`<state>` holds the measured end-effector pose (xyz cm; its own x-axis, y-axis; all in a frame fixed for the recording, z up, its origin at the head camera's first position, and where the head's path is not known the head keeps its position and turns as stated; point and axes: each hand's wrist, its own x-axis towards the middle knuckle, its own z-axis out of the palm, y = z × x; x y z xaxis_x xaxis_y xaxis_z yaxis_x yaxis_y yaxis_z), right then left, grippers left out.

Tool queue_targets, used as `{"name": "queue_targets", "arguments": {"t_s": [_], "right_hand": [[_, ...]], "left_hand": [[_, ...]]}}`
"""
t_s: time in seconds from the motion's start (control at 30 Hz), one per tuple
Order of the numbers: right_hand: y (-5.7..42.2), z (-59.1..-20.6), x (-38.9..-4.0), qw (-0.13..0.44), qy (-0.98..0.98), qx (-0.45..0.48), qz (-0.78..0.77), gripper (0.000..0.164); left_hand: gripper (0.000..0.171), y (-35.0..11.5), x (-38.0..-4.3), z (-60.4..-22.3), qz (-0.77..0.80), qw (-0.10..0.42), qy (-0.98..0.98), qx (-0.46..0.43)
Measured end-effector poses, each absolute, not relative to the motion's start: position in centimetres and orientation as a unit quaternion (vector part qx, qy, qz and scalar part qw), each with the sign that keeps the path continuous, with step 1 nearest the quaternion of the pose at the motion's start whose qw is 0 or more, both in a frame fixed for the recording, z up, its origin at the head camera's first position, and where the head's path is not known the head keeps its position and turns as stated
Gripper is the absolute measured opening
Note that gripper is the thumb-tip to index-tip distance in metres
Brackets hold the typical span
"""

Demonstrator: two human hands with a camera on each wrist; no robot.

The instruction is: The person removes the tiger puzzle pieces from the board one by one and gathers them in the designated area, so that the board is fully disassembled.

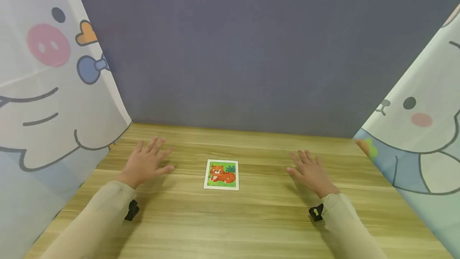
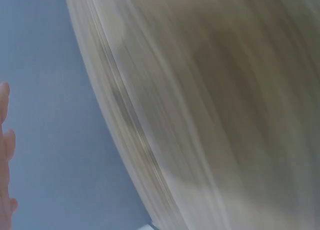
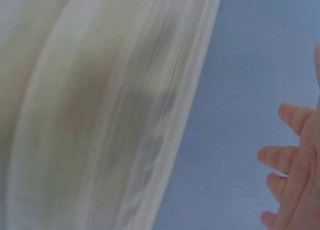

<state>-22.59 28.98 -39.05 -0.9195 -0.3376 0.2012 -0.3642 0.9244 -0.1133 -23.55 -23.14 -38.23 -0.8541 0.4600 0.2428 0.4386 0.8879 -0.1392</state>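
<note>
A square picture card (image 1: 221, 174) with a white border lies flat on the wooden table, showing an orange tiger on green. To its left is my left hand (image 1: 145, 164), palm down with the fingers spread and holding nothing. My right hand (image 1: 312, 174) is to the right of the card, its fingers also spread and nothing in it. Both hands are apart from the card. In the right wrist view several fingers of the right hand (image 3: 292, 165) show at the right edge. Only fingertips of the left hand (image 2: 5, 155) appear in the left wrist view.
The wooden table (image 1: 223, 223) ends at a plain dark grey wall (image 1: 230, 51). Cartoon-printed panels stand at the left (image 1: 43, 131) and right (image 1: 424, 147) sides. A black strap piece (image 1: 132, 210) sits at the left wrist, another black piece (image 1: 316, 212) at the right.
</note>
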Motion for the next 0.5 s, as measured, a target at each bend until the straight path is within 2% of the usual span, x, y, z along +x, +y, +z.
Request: {"name": "queue_targets", "arguments": {"t_s": [0.17, 0.37, 0.5], "right_hand": [[27.1, -39.2, -23.7, 0.082, -0.972, 0.201, 0.088, 0.06], [25.7, -39.4, -24.7, 0.112, -0.96, 0.229, 0.116, 0.055], [25.0, -39.5, -25.0, 0.106, -0.955, 0.241, 0.137, 0.053]], "left_hand": [[0.065, -21.7, -23.9, -38.2, 0.034, 0.126, -0.958, -0.256], [0.062, -20.7, -24.1, -37.5, 0.015, 0.116, -0.958, -0.262], [0.063, -20.4, -24.0, -37.7, 0.005, 0.108, -0.958, -0.266]]}}
